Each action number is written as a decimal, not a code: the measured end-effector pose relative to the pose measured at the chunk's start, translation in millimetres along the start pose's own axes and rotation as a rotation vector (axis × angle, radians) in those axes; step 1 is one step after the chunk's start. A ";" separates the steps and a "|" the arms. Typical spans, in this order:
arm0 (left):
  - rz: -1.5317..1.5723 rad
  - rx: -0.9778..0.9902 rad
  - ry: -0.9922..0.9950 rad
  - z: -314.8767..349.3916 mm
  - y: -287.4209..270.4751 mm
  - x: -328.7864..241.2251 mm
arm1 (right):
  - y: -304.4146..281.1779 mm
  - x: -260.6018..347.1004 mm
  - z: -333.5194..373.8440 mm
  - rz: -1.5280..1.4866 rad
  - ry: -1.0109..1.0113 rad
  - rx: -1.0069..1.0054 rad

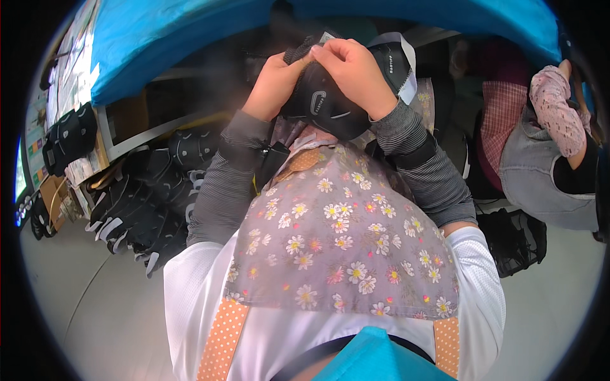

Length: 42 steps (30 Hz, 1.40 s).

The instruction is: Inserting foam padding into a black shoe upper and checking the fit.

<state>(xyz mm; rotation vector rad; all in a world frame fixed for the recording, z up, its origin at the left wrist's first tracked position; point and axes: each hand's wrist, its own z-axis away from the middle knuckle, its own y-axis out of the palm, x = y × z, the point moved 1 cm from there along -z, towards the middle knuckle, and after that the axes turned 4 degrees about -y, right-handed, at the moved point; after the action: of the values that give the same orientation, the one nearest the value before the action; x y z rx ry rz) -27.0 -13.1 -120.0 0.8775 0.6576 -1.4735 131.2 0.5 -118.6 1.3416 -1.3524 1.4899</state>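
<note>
A black padded fabric piece (pixel 318 105) with a small white printed emblem hangs in front of me, above my lap. My left hand (pixel 277 79) grips its upper left edge, thumb and fingers pressed together. At the upper edge my right hand (pixel 359 71) pinches the same piece, and the fingertips of both hands meet there. What lies between the fingertips is too small to make out. Beside my right hand is another black fabric piece (pixel 389 60) with a white strip (pixel 407 54) along its edge.
A blue cloth-covered surface (pixel 318 19) curves across the far side. Many black fabric pieces (pixel 149 197) with pale tabs are heaped at the left, and more hang (pixel 70 136) above. At the right sits another person (pixel 549 152). A black mesh basket (pixel 511 241) stands on the floor.
</note>
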 end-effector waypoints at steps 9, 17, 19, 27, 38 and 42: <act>-0.054 -0.038 0.150 -1.8 1.1 -1.0 | 0.2 -3.7 -2.6 -0.047 -0.130 -0.027; -0.149 -0.060 0.293 2.3 2.7 2.6 | 0.6 -9.7 -1.7 -0.001 -0.138 -0.009; 0.077 -0.048 0.150 4.5 7.5 1.7 | 5.6 -11.2 -2.1 -0.047 -0.184 -0.046; -0.141 -0.130 0.221 13.9 7.1 -13.4 | 4.2 -9.5 -1.8 -0.184 -0.141 -0.084; -0.220 -0.094 0.013 -8.8 4.0 -13.8 | 3.3 -26.8 -5.2 -0.203 -0.026 -0.069; -0.218 -0.025 0.052 -10.5 5.1 -15.6 | 1.0 -26.2 -3.6 -0.168 0.007 -0.051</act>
<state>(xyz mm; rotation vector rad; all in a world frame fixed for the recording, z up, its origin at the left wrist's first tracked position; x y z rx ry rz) -20.9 3.8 -112.3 0.8472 0.8293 -1.6368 135.0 7.3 -143.8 1.3806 -1.2334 1.3375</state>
